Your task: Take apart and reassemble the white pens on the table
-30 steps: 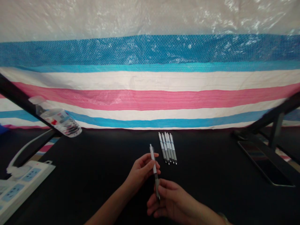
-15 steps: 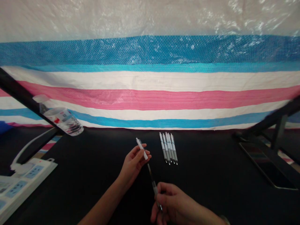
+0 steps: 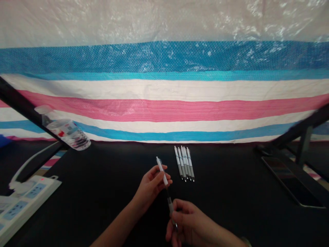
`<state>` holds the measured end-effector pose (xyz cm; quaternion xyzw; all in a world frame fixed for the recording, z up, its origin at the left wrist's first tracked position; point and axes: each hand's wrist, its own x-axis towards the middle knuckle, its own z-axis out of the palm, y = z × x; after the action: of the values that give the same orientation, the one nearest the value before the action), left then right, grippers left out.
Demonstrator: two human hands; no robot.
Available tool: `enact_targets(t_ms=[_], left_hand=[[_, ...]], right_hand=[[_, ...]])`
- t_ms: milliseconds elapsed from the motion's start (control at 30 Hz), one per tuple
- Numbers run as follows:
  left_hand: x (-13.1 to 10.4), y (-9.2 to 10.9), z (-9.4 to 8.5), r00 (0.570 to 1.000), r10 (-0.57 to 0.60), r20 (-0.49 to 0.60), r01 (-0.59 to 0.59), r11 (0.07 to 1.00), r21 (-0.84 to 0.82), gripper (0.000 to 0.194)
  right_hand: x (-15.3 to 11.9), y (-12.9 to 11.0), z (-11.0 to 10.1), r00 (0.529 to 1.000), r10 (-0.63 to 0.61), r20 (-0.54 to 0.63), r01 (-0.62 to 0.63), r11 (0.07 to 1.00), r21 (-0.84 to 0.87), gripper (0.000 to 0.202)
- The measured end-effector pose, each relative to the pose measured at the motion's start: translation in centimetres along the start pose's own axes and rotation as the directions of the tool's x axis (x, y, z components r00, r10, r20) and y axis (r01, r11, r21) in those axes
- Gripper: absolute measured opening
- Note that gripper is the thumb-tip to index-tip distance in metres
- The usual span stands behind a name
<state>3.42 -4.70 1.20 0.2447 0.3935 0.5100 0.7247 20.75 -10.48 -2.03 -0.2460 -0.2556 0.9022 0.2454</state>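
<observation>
My left hand (image 3: pixel 154 181) pinches a white upper pen barrel (image 3: pixel 162 172), its clicker end pointing up and away. Lower down, my right hand (image 3: pixel 183 219) grips a grey lower pen barrel (image 3: pixel 170 206) near its tip. Between the two barrels a thin dark refill (image 3: pixel 168 192) bridges the gap, its upper end reaching the white barrel. The two barrels are in line but still apart. To the right of my left hand, several white-and-grey pens (image 3: pixel 184 164) lie side by side on the black table (image 3: pixel 226 178).
A power strip (image 3: pixel 31 195) with a plugged-in white cable lies at the left. Behind it a clear plastic bottle (image 3: pixel 70 134) leans by a black bar. A phone (image 3: pixel 290 181) lies at the right near a black support. A striped tarp (image 3: pixel 164 109) hangs behind the table.
My left hand has moved right and toward me with the white barrel, narrowing the gap to the grey barrel. Less of the refill shows. My right hand has barely moved.
</observation>
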Motion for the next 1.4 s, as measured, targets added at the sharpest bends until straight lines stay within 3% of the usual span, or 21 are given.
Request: enact_targets(t_ms=[167,467,733,800,933,1167,1400], left_hand=[[-0.8,-1.0,0.4,0.983,-0.05,0.175,0.022,0.988,0.155,0.035],[-0.5,-0.7,-0.3,0.954,-0.02,0.298,-0.037,0.982,0.183,0.026],[-0.8,-0.7,0.1,0.963,-0.044,0.265,0.005,0.989,0.146,0.03],[-0.8,-0.6,0.1,0.975,-0.023,0.22,-0.003,0.993,0.119,0.032],[-0.7,-0.2,0.0,0.991,0.013,0.131,-0.03,0.992,0.122,0.033],[-0.6,-0.1,-0.1,0.994,0.016,0.11,-0.032,0.989,0.146,0.037],[-0.8,-0.3,0.2,0.993,0.023,0.112,-0.044,0.98,0.192,0.034]], right_hand=[[0.1,-0.2,0.2,0.997,-0.046,-0.061,0.05,0.997,0.06,0.045],[0.3,-0.6,0.2,0.987,-0.059,-0.148,0.078,0.989,0.123,0.045],[0.4,-0.6,0.1,0.99,-0.047,-0.13,0.06,0.993,0.097,0.049],[0.4,-0.5,0.1,0.994,-0.033,-0.1,0.038,0.998,0.051,0.056],[0.2,-0.2,-0.2,0.998,-0.016,-0.06,0.013,0.999,-0.05,0.049],[0.1,-0.7,0.1,0.997,0.012,-0.075,-0.009,1.0,0.029,0.057],[0.1,-0.7,0.1,0.994,0.001,-0.106,-0.004,1.0,-0.025,0.053]])
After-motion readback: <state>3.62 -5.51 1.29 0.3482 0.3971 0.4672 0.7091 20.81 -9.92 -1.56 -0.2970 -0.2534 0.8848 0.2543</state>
